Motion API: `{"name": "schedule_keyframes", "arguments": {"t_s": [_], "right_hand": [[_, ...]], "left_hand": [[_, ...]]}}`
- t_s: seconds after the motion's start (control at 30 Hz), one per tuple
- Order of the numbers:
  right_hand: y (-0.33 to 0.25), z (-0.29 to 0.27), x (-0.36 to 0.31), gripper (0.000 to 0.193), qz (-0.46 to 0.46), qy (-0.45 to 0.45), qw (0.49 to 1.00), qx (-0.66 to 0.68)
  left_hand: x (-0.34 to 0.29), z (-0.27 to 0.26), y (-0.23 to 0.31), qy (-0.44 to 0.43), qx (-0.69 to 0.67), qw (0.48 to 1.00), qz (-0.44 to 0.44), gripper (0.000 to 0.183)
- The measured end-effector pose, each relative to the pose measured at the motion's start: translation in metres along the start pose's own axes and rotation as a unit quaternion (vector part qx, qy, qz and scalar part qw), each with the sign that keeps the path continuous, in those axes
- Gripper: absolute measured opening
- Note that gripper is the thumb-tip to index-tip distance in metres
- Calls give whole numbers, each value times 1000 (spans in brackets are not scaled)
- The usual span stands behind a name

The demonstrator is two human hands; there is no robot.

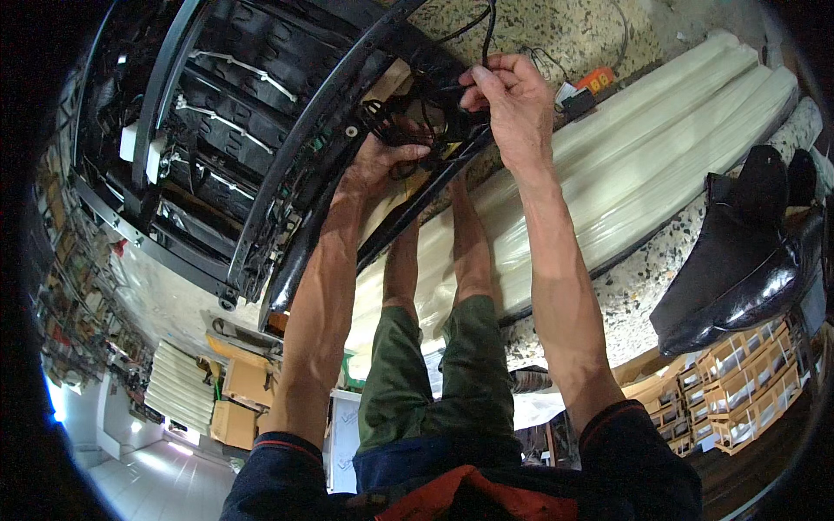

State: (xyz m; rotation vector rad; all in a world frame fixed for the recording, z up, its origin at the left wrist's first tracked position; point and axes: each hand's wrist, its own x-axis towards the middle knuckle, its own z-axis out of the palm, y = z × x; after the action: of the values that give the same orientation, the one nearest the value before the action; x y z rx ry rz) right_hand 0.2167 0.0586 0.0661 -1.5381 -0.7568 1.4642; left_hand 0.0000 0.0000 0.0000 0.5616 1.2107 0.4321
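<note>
A black metal frame [297, 137] fills the left. Beside its curved rail, the left hand [375, 161] meets a bundle of black cables [395, 126]; its fingers are hidden, so I cannot tell its grip. Further right, the right hand [517, 108] pinches 1 black cable [490, 35]. This looks like cable handling, calling next for steady, snag-free guiding.

Glossy black piece [738, 269] at right, wooden frames [745, 389] stacked below; cardboard boxes [248, 382], lower left
</note>
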Motion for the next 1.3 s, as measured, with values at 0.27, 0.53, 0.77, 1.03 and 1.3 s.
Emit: {"name": "schedule_keyframes", "arguments": {"t_s": [0.27,0.53,0.77,1.03,1.3], "right_hand": [[0,9,-1,16,-14,-34,994,104],[-15,1,-51,30,-121,92,915,-374],[3,16,-96,31,-141,-98,832,-527],[20,12,-90,18,-155,-66,859,-483],[29,21,-92,16,-209,-54,854,-473]], "left_hand": [[-4,6,12,13,-64,998,-9,57],[-7,3,16,-14,-123,992,-21,48],[-3,-17,-17,-24,-120,993,6,45],[1,6,-9,58,-207,976,-14,35],[3,0,-21,84,-107,991,13,33]]}}
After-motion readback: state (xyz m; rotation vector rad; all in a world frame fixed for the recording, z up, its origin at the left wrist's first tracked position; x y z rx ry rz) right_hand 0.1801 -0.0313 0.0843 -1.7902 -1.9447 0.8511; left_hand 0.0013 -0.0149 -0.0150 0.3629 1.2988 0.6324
